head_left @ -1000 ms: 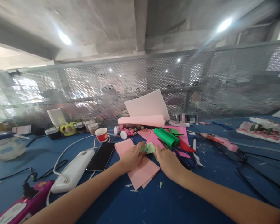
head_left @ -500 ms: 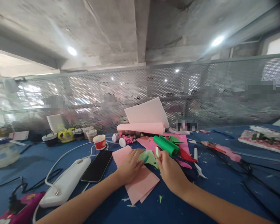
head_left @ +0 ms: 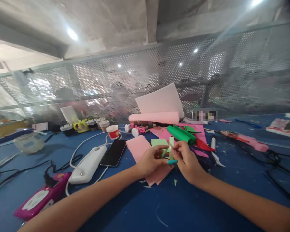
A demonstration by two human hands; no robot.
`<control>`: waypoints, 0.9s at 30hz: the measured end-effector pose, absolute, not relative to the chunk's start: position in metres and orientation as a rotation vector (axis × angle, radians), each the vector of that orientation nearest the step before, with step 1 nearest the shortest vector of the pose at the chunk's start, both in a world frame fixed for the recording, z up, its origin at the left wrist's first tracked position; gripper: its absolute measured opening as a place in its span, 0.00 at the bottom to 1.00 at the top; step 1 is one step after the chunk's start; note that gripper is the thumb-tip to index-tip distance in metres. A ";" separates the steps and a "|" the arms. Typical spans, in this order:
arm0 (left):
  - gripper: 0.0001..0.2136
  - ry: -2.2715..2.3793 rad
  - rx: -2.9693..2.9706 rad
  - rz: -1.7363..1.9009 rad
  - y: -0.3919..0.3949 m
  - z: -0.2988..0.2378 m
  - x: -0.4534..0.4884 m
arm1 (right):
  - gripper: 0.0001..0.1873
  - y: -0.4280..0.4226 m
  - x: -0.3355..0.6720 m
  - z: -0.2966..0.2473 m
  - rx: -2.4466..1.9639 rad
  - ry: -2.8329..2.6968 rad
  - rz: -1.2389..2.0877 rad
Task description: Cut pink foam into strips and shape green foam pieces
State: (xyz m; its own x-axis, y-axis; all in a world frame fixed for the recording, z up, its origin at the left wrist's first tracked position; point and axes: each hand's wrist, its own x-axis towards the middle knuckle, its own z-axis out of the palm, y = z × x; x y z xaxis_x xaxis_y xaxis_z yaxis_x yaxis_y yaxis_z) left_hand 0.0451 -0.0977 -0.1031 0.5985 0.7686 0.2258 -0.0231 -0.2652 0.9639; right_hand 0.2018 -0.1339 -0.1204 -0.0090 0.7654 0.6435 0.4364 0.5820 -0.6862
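Both hands are close together above the folded pink sheets (head_left: 138, 146) on the blue table. My right hand (head_left: 189, 164) pinches a narrow light green strip (head_left: 171, 142), which stands upright between the fingertips. From the other side, my left hand (head_left: 151, 161) closes its thumb and fingers on the lower part of the same strip. A long teal tip (head_left: 172, 161) shows at the left thumb. Behind the hands lies a wider light green piece (head_left: 159, 141). The exact contact between the fingertips is partly hidden.
Right of the hands lie a green roll (head_left: 181, 134), a red piece (head_left: 204, 145) and a pink-handled tool (head_left: 248, 141) with a black cord. At left are a phone (head_left: 114, 153), a white power strip (head_left: 88, 165), a magenta device (head_left: 43, 196) and a paper cup (head_left: 112, 131).
My left hand has lifted from the pink sheets and moved right to meet the right hand at the green strip. The wider green piece now lies uncovered. The view has tilted down.
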 end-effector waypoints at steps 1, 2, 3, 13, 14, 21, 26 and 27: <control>0.21 0.651 1.695 0.870 -0.097 -0.103 0.044 | 0.07 -0.133 0.203 -0.121 -1.038 -1.612 0.340; 0.16 0.685 1.715 0.876 -0.095 -0.103 0.043 | 0.08 -0.132 0.204 -0.122 -1.057 -1.571 0.337; 0.12 0.722 1.733 0.878 -0.094 -0.104 0.042 | 0.08 -0.130 0.205 -0.123 -1.075 -1.521 0.343; 0.12 0.783 1.729 0.888 -0.094 -0.104 0.039 | 0.18 -0.119 0.208 -0.122 -0.928 -1.251 0.672; 0.14 0.774 1.696 0.858 -0.094 -0.104 0.039 | 0.19 -0.120 0.208 -0.121 -0.927 -1.232 0.687; 0.17 0.856 1.672 0.776 -0.092 -0.106 0.037 | 0.22 -0.124 0.211 -0.117 -0.936 -1.163 0.892; 0.13 0.920 1.602 0.809 -0.094 -0.100 0.039 | 0.22 -0.120 0.214 -0.115 -0.906 -0.996 0.997; 0.13 0.935 1.594 0.818 -0.094 -0.099 0.039 | 0.21 -0.119 0.214 -0.115 -0.902 -0.971 1.010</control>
